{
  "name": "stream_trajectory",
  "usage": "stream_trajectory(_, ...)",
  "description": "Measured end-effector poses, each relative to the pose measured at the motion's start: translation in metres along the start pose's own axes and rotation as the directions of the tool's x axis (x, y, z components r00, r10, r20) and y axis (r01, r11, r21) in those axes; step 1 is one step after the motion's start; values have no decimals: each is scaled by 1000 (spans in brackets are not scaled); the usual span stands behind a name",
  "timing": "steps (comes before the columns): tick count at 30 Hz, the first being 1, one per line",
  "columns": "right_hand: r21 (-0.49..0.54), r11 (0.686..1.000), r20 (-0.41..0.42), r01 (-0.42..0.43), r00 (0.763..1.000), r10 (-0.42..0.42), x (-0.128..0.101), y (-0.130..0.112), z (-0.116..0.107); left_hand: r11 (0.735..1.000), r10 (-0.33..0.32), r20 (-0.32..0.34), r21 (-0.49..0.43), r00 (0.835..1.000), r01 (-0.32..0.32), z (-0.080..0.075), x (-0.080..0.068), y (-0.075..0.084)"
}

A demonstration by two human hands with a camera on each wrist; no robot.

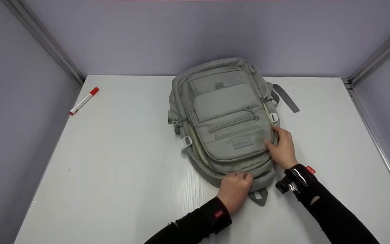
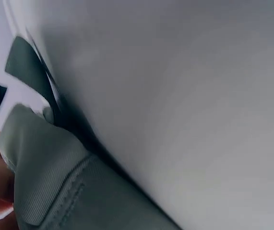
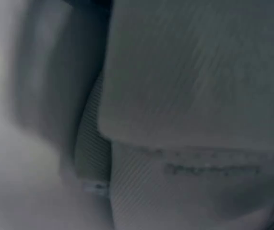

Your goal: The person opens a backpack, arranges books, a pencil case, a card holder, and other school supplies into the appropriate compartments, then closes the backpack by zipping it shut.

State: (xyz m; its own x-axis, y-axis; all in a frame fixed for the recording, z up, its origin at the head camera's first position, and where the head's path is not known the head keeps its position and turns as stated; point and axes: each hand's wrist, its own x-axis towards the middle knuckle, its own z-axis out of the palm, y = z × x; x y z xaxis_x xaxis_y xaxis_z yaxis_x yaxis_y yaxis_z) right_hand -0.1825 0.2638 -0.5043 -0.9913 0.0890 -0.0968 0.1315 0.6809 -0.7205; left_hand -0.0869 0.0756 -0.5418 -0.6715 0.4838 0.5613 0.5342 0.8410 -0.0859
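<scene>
A grey-green backpack (image 1: pixel 227 101) lies front side up on the white table, tilted a little, its far end close to the back wall. My left hand (image 1: pixel 235 189) grips its near edge with curled fingers. On the bag's right side my right hand (image 1: pixel 283 147) holds the edge, thumb on the front panel and fingers over the side. In the left wrist view, grey-green fabric (image 2: pixel 50 163) bulges up close beside the table surface. Ribbed cloth and a stitched seam of the bag (image 3: pixel 199 96) fill most of the right wrist view.
A red-capped white marker (image 1: pixel 84 101) lies at the table's far left edge. From the bag a loose strap (image 1: pixel 286 98) extends to the right, and a fabric tab (image 1: pixel 259 197) sticks out at the near end. Pale walls (image 1: pixel 141 37) enclose the table at the back and sides.
</scene>
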Motion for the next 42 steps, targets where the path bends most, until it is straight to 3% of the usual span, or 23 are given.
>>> stream_trajectory(4, 3, 1000, -5, 9, 1000, -9, 9, 3, -5, 1000, 0, 21, 10, 1000, -1, -3, 10, 10)
stream_trajectory(7, 28, 1000, -20, -14, 1000, 15, 3, -3, -5, 999, 1, 25, -55, 1000, 0, -14, 14, -1)
stream_trajectory(11, 117, 989, -35, -91, 995, 95, -29, -19, 1, 983, -40, -46, -182, 998, 31, -27, 18, -46)
stream_trajectory(14, 195, 972, -17, -129, 991, 135, -59, -31, 9, 963, -165, -43, -225, 985, 152, -27, 17, -93)
stream_trajectory(16, 221, 967, 2, -129, 991, 131, -77, -37, 17, 934, -280, 34, -220, 959, 281, -23, 13, -123)
stream_trajectory(18, 223, 968, 20, -114, 993, 112, -90, -40, 27, 894, -374, 153, -204, 915, 399, -18, 8, -147)
stream_trajectory(20, 203, 975, 30, -93, 996, 89, -97, -41, 36, 858, -409, 274, -210, 870, 469, -13, 2, -164)
stream_trajectory(22, 173, 982, 35, -78, 997, 73, -99, -40, 43, 826, -400, 375, -248, 836, 506, -7, -4, -172)
stream_trajectory(24, 138, 987, 40, -81, 996, 76, -98, -39, 47, 802, -368, 432, -301, 823, 516, -3, -7, -174)
stream_trajectory(27, 104, 989, 60, -106, 993, 100, -93, -36, 48, 781, -347, 461, -339, 817, 524, 1, -9, -169)
stream_trajectory(34, 52, 992, 79, -116, 991, 112, -77, -19, 34, 808, -338, 452, -311, 825, 501, 1, -7, -143)
stream_trajectory(39, -16, 998, 46, -57, 997, 57, -57, 3, 17, 821, -304, 494, -297, 814, 487, -1, -3, -119)
stream_trajectory(42, -71, 997, 36, -9, 999, 11, -41, 17, 5, 823, -266, 546, -299, 794, 482, -2, 2, -105)
